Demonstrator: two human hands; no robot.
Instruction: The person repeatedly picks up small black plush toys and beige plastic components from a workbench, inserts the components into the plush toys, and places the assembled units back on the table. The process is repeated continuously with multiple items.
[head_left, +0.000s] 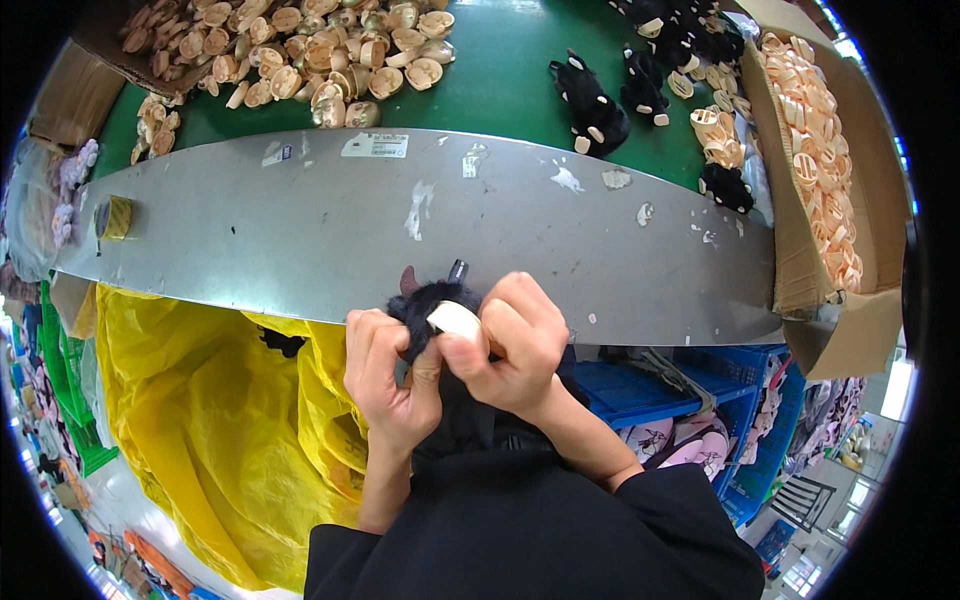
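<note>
Just over the near edge of the grey metal table (315, 225), both hands hold a small black plush toy (424, 309). A dark red, horn-like piece and a black tag stick up from its far side. My left hand (394, 375) grips the plush on its left, thumb pressed against it. In my right hand (517, 345), a cream plastic part (456, 321) with a rounded rim is pinched between thumb and curled fingers. That part lies against the plush; whether it sits inside an opening cannot be seen, as my fingers cover the contact.
Round plastic pieces (330, 52) lie heaped on the green surface (495, 75). Black plush toys (589, 105) lie farther right. A cardboard box (874, 202) holds peach plastic parts (814, 150). A tape roll (114, 217) stands at left. A yellow bag (217, 420) and blue crates (637, 390) flank me.
</note>
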